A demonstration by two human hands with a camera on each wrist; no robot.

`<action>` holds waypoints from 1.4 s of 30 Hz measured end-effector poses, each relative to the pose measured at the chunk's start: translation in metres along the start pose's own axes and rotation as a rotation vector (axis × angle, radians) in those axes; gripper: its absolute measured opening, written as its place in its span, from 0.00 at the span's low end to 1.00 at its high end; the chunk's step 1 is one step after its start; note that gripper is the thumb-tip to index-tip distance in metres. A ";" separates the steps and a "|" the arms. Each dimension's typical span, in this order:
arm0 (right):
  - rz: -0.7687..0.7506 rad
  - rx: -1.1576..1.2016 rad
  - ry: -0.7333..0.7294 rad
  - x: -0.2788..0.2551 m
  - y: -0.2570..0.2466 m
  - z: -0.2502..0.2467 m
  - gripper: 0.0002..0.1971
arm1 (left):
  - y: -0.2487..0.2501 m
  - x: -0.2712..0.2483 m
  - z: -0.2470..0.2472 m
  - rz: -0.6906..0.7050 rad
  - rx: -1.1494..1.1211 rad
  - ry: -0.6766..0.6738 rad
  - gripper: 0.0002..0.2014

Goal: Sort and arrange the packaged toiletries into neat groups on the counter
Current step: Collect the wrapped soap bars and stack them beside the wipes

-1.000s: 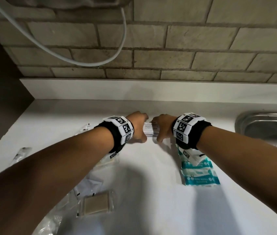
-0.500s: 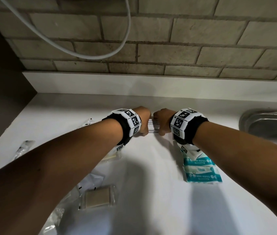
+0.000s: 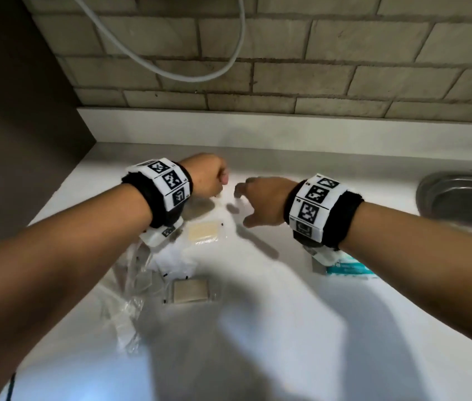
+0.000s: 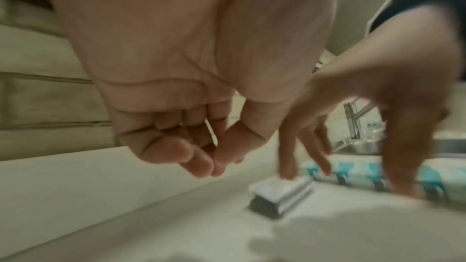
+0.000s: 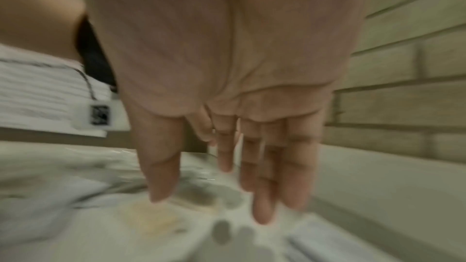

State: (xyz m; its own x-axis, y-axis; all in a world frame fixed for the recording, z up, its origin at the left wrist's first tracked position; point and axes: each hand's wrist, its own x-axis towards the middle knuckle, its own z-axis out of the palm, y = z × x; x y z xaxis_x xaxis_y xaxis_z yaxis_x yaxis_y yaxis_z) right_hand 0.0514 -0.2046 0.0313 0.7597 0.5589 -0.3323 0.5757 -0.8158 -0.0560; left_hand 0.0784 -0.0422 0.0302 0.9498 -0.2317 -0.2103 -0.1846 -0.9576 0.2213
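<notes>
My left hand [image 3: 214, 180] hovers over the white counter [image 3: 258, 328] with its fingers curled and the thumb against the fingertips [image 4: 201, 164]. A thin clear edge shows between them, seemingly a clear packet. My right hand [image 3: 243, 205] is beside it with straight fingers pointing down. In the left wrist view its fingertips [image 4: 287, 172] touch a small white box [image 4: 279, 192]. A row of teal packets [image 4: 365, 174] lies just beyond the box. A tan packet [image 3: 203, 233] lies under the left wrist, blurred in the right wrist view [image 5: 151, 220].
A second tan packet [image 3: 191, 290] and a heap of clear plastic packets [image 3: 130, 285] lie at the near left. Teal packets [image 3: 347, 267] sit under my right wrist. A steel sink [image 3: 460, 198] is at the right, and a tiled wall with a raised ledge [image 3: 258, 125] is behind.
Both hands held the white box between them before. They have let go and drawn apart: the left hand has lifted and curled, and the right hand's fingers have straightened.
</notes>
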 end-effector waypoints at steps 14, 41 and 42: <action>-0.299 -0.129 -0.097 -0.022 -0.100 0.077 0.10 | -0.032 -0.063 0.072 -0.098 0.184 -0.039 0.23; -0.053 0.169 -0.068 0.003 -0.060 0.012 0.16 | -0.051 -0.004 0.059 -0.211 -0.099 0.000 0.17; -0.050 0.178 -0.051 0.005 -0.058 0.009 0.16 | -0.053 -0.006 0.058 -0.182 -0.166 0.033 0.16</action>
State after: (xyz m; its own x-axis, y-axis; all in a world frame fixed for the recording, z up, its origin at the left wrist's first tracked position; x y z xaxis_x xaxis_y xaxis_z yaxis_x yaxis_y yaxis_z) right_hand 0.0188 -0.1561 0.0245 0.7123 0.5950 -0.3722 0.5463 -0.8030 -0.2381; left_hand 0.0675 -0.0002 -0.0358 0.9718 -0.0501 -0.2305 0.0314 -0.9410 0.3368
